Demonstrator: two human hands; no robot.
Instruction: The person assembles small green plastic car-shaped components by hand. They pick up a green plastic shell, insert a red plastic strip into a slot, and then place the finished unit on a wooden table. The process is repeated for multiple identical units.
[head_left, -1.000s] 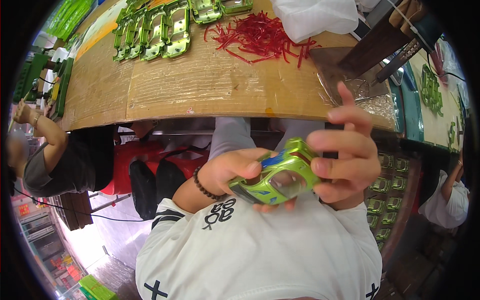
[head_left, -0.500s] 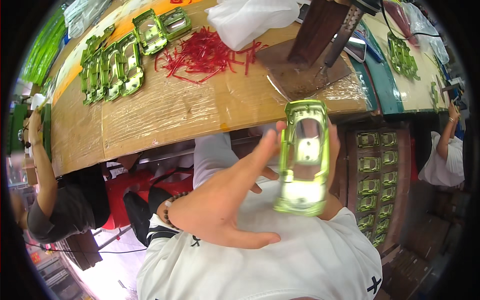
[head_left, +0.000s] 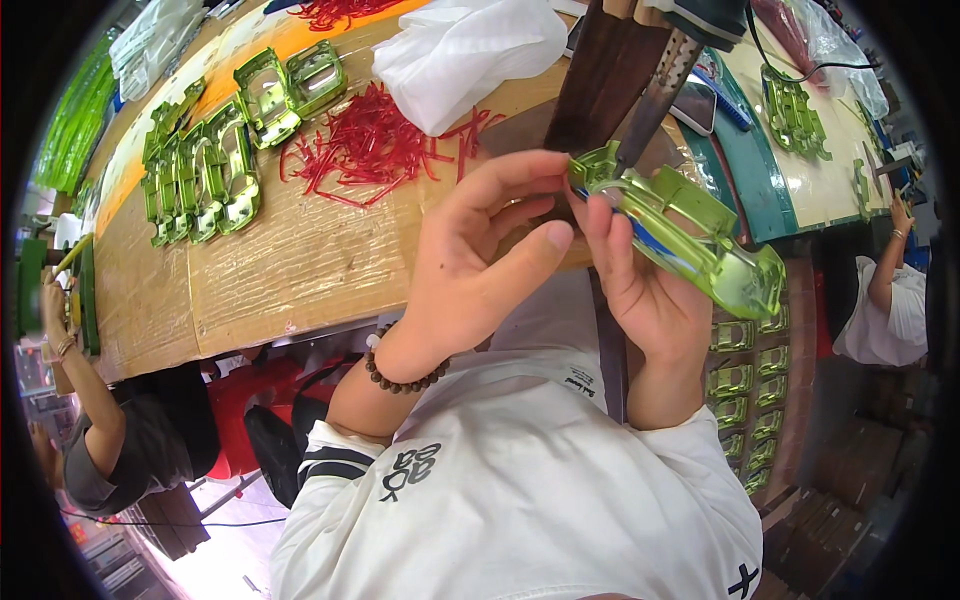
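Green car shell (head_left: 700,250) across gripping right hand (head_left: 648,298); left hand (head_left: 472,255), thumb spread, at its end.

Car shell (head_left: 690,246) metallic lime green, blue marking along its side; same green on the grouped shells (head_left: 208,190). Tabletop (head_left: 290,280) tan, strip pile (head_left: 365,140) red, thin plastic (head_left: 475,55) white. Shirt (head_left: 540,500) white, black stripes on one sleeve (head_left: 340,460), black chest print; bead bracelet (head_left: 398,385) dark brown.

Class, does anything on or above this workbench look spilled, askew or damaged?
The red strips look spilled: they lie in a loose, tangled heap on the table, stray pieces at the heap's edges. The held green car shell shows no clear damage.
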